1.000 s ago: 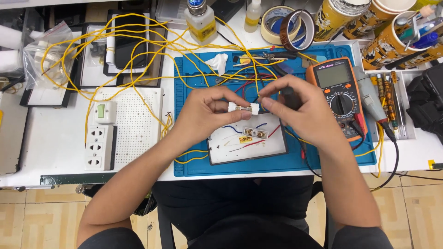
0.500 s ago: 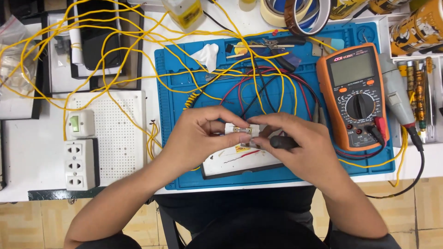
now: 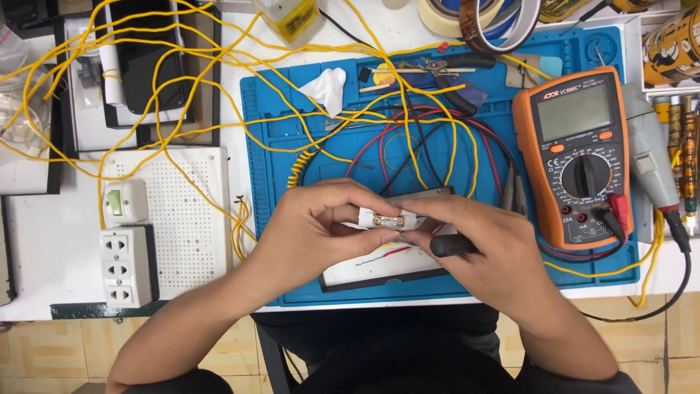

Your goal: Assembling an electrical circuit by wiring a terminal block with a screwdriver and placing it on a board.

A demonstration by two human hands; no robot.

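My left hand and my right hand meet over a white breadboard on the blue work mat. Both pinch a small white connector block with a brass middle, held just above the board. A black-handled tool, its tip hidden, lies under my right palm. Red and black leads loop behind my hands.
An orange multimeter stands right of my hands. Yellow wires sprawl over the bench. A white perforated board with a switch and socket lies left. Tape rolls, pliers and a soldering iron sit behind and to the right.
The view has shifted closer and lower over the bench. My hands stay together on the small white connector block, turning it slightly above the breadboard.
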